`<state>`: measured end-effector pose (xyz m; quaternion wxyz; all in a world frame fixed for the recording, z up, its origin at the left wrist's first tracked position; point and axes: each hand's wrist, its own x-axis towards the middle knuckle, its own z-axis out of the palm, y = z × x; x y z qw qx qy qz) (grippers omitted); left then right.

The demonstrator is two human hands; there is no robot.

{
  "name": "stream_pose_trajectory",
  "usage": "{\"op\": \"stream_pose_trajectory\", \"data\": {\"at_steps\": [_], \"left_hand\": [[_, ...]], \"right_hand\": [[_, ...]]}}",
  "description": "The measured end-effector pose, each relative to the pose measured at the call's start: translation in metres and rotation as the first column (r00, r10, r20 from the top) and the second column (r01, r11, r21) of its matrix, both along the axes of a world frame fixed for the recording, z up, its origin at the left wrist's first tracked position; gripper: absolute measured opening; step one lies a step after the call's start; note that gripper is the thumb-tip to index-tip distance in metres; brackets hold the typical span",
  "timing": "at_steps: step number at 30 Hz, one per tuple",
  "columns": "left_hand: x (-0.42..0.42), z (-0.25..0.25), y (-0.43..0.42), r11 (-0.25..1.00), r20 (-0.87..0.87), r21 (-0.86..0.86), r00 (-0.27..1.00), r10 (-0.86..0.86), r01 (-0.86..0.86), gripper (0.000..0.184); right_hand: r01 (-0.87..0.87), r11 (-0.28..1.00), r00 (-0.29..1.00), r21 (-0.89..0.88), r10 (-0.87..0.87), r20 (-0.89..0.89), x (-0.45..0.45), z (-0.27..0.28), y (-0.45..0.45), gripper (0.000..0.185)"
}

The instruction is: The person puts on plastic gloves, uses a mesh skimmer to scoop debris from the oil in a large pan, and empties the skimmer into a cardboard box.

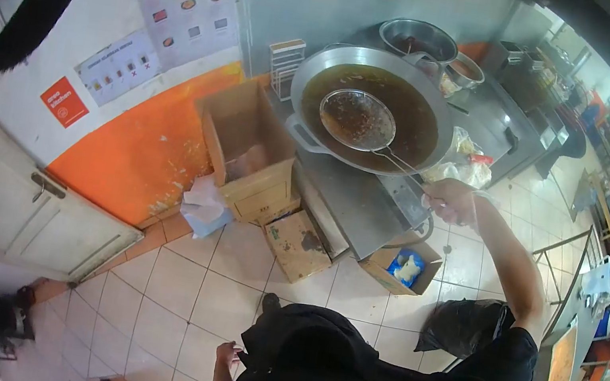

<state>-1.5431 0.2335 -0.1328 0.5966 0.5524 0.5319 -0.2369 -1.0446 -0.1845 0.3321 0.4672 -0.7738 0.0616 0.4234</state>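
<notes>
My right hand point(451, 201) is closed round the handle of a round wire skimmer point(357, 119). The skimmer's mesh bowl lies over the brown oil in a large metal wok point(302, 121), with small dark bits in the mesh. The wok rests on a steel stove counter point(351, 206). Low beside my body hangs my left hand point(228, 354), away from the wok; its fingers are small and partly hidden, and nothing can be made out in them.
Metal bowls point(419, 38) stand behind the wok, and plastic bags point(468, 165) to its right. Cardboard boxes point(250, 157) sit left of and below the counter. A black bag point(464, 326) lies on the tiled floor. A door point(37, 202) is at the left.
</notes>
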Motion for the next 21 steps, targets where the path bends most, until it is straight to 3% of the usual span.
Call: {"op": "stream_pose_trajectory", "data": {"at_steps": [2, 3, 6, 8, 9, 11, 12, 14, 15, 16, 18, 20, 21], "left_hand": [[0.003, 0.012, 0.007, 0.988, 0.024, 0.065, 0.990, -0.139, 0.137, 0.036], [0.011, 0.017, 0.007, 0.999, -0.015, 0.048, 1.000, -0.003, 0.003, 0.036], [0.018, -0.009, 0.024, 1.000, -0.032, 0.000, 0.999, 0.013, -0.013, 0.037], [0.021, -0.013, 0.033, 0.991, -0.015, 0.030, 0.991, -0.131, 0.131, 0.036], [0.015, -0.042, 0.040, 1.000, -0.004, -0.018, 1.000, -0.010, 0.010, 0.035], [0.020, -0.065, 0.055, 0.986, -0.003, -0.081, 0.990, 0.144, -0.144, 0.034], [0.027, -0.065, 0.059, 0.978, -0.015, -0.090, 0.982, 0.188, -0.189, 0.034], [0.048, -0.053, 0.065, 0.994, -0.004, -0.070, 0.997, 0.080, -0.080, 0.033], [0.060, -0.050, 0.066, 0.997, -0.003, -0.064, 0.999, 0.041, -0.041, 0.033], [0.072, -0.046, 0.067, 0.998, 0.000, -0.056, 1.000, 0.004, -0.004, 0.033], [0.086, -0.041, 0.060, 0.997, 0.000, -0.058, 0.999, -0.053, 0.053, 0.032], [0.095, -0.035, 0.058, 0.993, -0.003, -0.058, 0.995, -0.104, 0.103, 0.031], [0.102, -0.033, 0.061, 0.990, 0.000, -0.056, 0.992, -0.127, 0.127, 0.031]], "right_hand": [[0.052, 0.998, 0.999, 0.046, -0.051, -0.014, -0.006, 0.005, 0.005, 0.026], [0.061, 0.996, 0.998, 0.070, -0.060, -0.014, -0.007, 0.005, 0.005, 0.026], [0.118, 0.986, 0.992, 0.118, -0.121, 0.017, -0.008, 0.000, 0.004, 0.026], [0.194, 0.974, 0.977, 0.115, -0.203, 0.067, -0.012, -0.003, 0.009, 0.025], [0.211, 0.967, 0.977, 0.144, -0.207, -0.040, -0.016, 0.013, 0.012, 0.022], [0.236, 0.935, 0.959, 0.266, -0.269, 0.094, -0.002, -0.028, -0.004, 0.018], [0.072, 0.971, 0.922, 0.229, -0.152, 0.356, -0.003, -0.043, -0.008, 0.017], [0.191, 0.957, 0.979, 0.219, -0.202, 0.030, -0.011, -0.014, 0.016, 0.025], [0.233, 0.963, 0.971, 0.134, -0.237, 0.016, -0.021, 0.010, 0.026, 0.022], [0.095, 0.986, 0.980, 0.134, -0.116, 0.161, -0.023, 0.007, 0.019, 0.019], [-0.003, 0.982, 0.978, 0.189, -0.036, 0.205, -0.013, -0.012, 0.010, 0.016], [0.115, 0.919, 0.993, 0.378, -0.121, -0.007, -0.004, -0.022, 0.029, 0.016], [0.149, 0.902, 0.987, 0.406, -0.163, 0.000, -0.015, -0.012, 0.034, 0.017]]}}
